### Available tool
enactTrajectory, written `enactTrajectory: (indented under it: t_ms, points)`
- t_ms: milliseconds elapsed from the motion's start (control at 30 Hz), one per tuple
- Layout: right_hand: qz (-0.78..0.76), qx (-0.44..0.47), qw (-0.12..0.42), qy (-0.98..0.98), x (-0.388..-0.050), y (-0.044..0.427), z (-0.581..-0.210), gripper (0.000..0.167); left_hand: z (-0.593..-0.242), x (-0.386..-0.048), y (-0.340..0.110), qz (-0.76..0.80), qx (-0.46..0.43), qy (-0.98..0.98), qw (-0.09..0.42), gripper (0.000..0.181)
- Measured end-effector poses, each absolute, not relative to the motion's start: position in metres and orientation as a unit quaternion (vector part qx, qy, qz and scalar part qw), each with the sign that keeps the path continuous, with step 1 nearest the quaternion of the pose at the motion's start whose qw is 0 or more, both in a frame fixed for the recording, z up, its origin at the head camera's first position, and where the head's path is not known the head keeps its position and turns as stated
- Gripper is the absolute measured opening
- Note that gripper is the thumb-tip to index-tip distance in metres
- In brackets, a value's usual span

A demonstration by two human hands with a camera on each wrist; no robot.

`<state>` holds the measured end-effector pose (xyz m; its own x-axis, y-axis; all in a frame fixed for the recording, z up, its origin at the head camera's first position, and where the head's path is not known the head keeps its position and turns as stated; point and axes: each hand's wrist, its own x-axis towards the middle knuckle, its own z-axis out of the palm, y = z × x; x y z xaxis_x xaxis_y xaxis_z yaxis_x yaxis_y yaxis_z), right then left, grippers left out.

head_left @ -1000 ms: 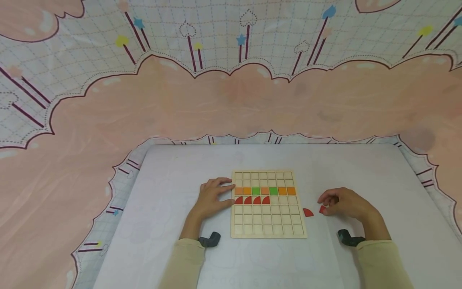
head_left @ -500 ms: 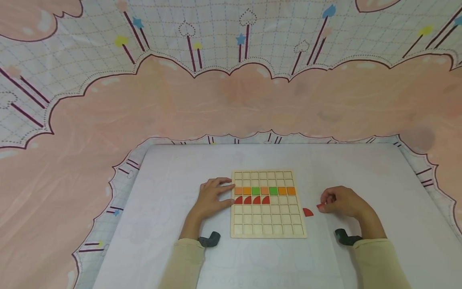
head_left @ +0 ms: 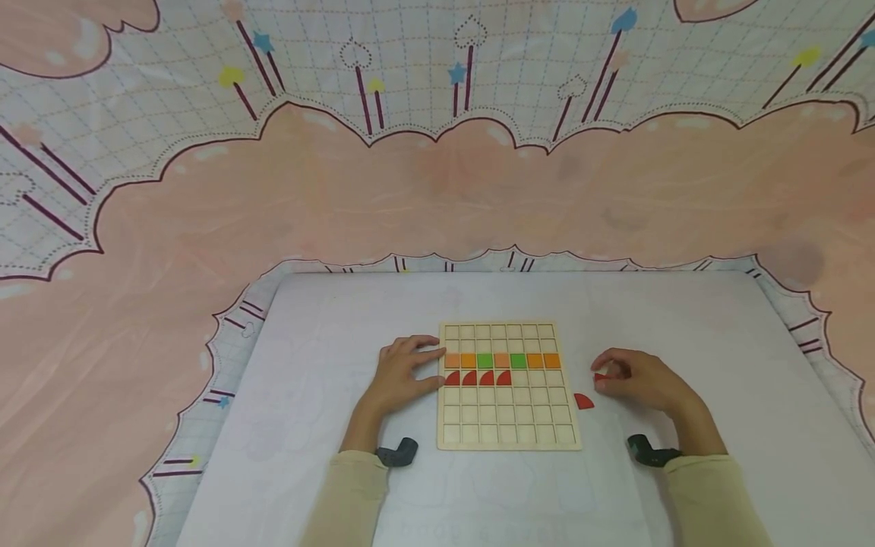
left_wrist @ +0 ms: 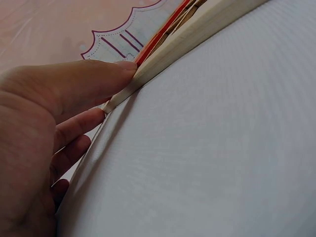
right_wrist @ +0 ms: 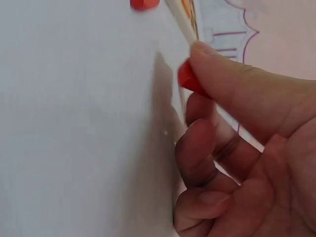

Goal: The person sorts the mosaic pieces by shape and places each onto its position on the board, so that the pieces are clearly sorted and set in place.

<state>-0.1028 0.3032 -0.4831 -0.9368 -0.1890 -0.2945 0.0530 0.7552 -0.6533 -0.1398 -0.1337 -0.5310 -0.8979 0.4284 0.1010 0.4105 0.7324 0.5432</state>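
A wooden grid board (head_left: 509,434) lies flat on the table. One row holds orange, green and peach square tiles (head_left: 484,361); the row nearer me has several red quarter-circle tiles (head_left: 487,378) at its left. My left hand (head_left: 403,372) rests at the board's left edge, its thumb and fingertips touching the rim, as the left wrist view also shows. Thumb and fingers of my right hand (head_left: 639,380) pinch a red tile (right_wrist: 190,79) above the table, right of the board; its shape is partly hidden. Another red quarter-circle tile (head_left: 583,401) lies by the board's right edge.
The table (head_left: 342,304) has a white cover. Behind it hangs a patterned peach and white cloth (head_left: 437,182). A dark wrist mount (head_left: 398,453) sits on the left wrist, and another dark mount (head_left: 649,451) on the right.
My right hand has lifted the pinched red tile and moved left and slightly farther away, closer to the board. My left hand, the board and the loose red tile have stayed put.
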Motion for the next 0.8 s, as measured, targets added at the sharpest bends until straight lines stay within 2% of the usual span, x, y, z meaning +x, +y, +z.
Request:
enactTrajectory:
  t_ms: [567, 800]
  points:
    - [-0.429, -0.034, 0.147, 0.891, -0.111, 0.262, -0.49, 0.016, -0.53, -0.14, -0.134, 0.291, 0.226, 0.929, 0.021, 0.055]
    - [-0.461, -0.021, 0.156, 0.873, -0.112, 0.247, -0.487, 0.017, -0.529, -0.14, -0.134, 0.293, 0.224, 0.929, 0.023, 0.055]
